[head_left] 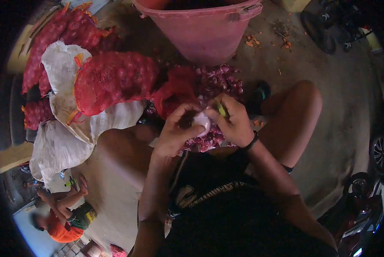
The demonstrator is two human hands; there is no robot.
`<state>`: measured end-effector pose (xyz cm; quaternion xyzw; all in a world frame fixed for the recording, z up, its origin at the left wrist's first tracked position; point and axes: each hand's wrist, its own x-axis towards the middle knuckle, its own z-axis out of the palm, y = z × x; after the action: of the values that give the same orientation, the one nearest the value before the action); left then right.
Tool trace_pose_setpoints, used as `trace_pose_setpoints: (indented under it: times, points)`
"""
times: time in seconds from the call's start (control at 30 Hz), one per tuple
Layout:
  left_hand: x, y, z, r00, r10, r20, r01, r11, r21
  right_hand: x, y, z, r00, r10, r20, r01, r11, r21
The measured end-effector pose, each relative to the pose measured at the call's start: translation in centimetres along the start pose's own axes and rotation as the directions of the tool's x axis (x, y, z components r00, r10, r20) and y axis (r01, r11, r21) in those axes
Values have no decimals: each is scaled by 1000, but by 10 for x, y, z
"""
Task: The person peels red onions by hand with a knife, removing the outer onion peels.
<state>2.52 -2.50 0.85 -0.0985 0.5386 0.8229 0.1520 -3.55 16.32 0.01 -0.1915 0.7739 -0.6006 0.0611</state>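
Note:
My left hand (pixel 178 129) is closed around a pale, pinkish-white onion (pixel 202 123), with the thumb pressed along its lower side. Close against it, my right hand (pixel 231 121) grips a small tool with a yellow-green handle (pixel 221 109); its working end is hidden by the fingers and the onion. Beneath both hands lies a heap of purple onion skins (pixel 220 81), spreading between my legs. A loose red mesh sack (pixel 175 92) lies just beyond my left hand.
A large pink tub (pixel 198 32) stands ahead. At left, a full red mesh bag of onions (pixel 117 81) lies on white sacks (pixel 61 147), with more bags (pixel 67 32) behind. Another person (pixel 65 214) sits at lower left. Motorbikes (pixel 357 205) stand at right.

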Motion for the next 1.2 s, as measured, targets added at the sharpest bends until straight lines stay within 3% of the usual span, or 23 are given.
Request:
trace_pose_setpoints:
  times: [0.07, 0.17, 0.27, 0.3, 0.4, 0.43, 0.53, 0.77, 0.87, 0.97, 1.17, 1.2]
  points:
    - [-3, -2, 1, 999, 31, 38, -35, 994, 99, 6, 4, -1, 994, -2, -112, -6, 998, -69]
    - [-1, 6, 13, 990, 118, 81, -113, 991, -65, 17, 3, -12, 966, 60, -253, -85, 992, -91]
    - [3, 2, -1, 980, 132, 148, -65, 919, -390, 20, 8, -24, 940, 90, -328, -128, 987, -96]
    - [3, 2, -3, 986, 116, 121, -47, 886, -461, 19, 8, -27, 965, 96, -245, -135, 980, -147]
    - [0, 11, -1, 995, 90, 47, -47, 814, -579, 6, 4, -17, 990, -111, -84, 87, 963, -253]
    - [2, 11, 0, 992, 123, 36, -79, 811, -580, -1, 2, -19, 988, -151, 33, 154, 955, -253]
    - [5, 2, -1, 978, 204, -51, -200, 825, -528, -14, -11, -9, 950, -251, 188, 269, 960, -79]
    - [7, 0, 2, 955, 288, -76, -290, 844, -450, -15, -27, -1, 956, -194, 221, 205, 978, -25]
    - [7, 2, 3, 951, 300, -78, -304, 853, -424, -16, -38, -6, 957, 36, 287, -6, 994, -107]
    - [6, 2, 2, 955, 289, -59, -287, 864, -413, -17, -20, -2, 983, -169, 75, 170, 985, 0]
    - [3, 3, 0, 981, 191, -29, -181, 858, -480, -14, -12, -3, 992, -120, -50, 125, 985, 117]
    - [3, 2, 1, 986, 160, -46, -161, 839, -520, -15, -12, -3, 998, -26, -57, 35, 984, 175]
